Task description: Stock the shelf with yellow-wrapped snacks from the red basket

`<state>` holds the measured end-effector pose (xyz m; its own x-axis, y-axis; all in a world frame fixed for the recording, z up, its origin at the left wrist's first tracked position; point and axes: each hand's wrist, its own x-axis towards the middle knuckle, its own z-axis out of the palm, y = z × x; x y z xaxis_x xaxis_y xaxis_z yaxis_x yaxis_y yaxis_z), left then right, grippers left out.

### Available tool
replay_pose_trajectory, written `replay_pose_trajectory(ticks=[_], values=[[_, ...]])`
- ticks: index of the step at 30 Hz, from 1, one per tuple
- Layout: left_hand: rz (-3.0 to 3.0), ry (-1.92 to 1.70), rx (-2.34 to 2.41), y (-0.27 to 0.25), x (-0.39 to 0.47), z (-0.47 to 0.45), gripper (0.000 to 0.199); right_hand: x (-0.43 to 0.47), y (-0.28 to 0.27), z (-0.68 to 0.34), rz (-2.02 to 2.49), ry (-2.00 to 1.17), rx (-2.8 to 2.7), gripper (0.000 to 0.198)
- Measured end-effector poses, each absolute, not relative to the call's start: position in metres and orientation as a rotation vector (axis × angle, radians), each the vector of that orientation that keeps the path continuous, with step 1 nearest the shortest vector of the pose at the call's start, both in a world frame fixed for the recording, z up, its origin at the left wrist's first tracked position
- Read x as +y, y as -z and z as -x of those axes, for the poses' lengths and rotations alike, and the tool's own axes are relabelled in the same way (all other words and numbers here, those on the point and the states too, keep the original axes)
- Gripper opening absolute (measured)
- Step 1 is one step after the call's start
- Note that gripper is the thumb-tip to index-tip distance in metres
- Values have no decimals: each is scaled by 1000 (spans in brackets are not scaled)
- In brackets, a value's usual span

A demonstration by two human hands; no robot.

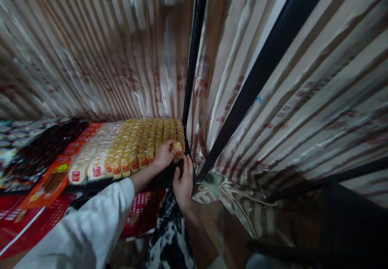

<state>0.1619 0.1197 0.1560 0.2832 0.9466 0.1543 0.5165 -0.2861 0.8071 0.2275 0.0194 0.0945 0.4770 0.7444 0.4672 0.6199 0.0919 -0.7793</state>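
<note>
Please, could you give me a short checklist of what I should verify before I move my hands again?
1. Left hand has a grip: ok, its fingers pinch a yellow packet.
2. Right hand is free: ok, nothing shows in it, and its fingers are spread.
3. Right fingertips touch the held packet: cannot tell from this angle.
4. Front labels of the yellow packets in rows face outward: ok, red-orange labels show.
5. Orange bag stays inside the shelf's front edge: not ok, it hangs over.
</note>
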Motion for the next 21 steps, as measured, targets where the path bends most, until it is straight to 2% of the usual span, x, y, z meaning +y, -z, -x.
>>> replay_pose_trajectory(ticks=[7, 12, 17, 21], values=[[-2135, -775, 1292, -167, 144, -189, 35, 28, -84, -231, 1607, -142, -1209, 44], [-2220, -701, 1256, -157, 154, -195, 34, 31, -75, -237, 1627, -194, -1220, 46], [-2364, -476, 1371, -149, 151, -196, 33, 43, -66, -242, 1642, -213, -1244, 50], [-2433, -459, 1400, -143, 149, -197, 31, 57, -58, -245, 1662, -203, -1291, 53]])
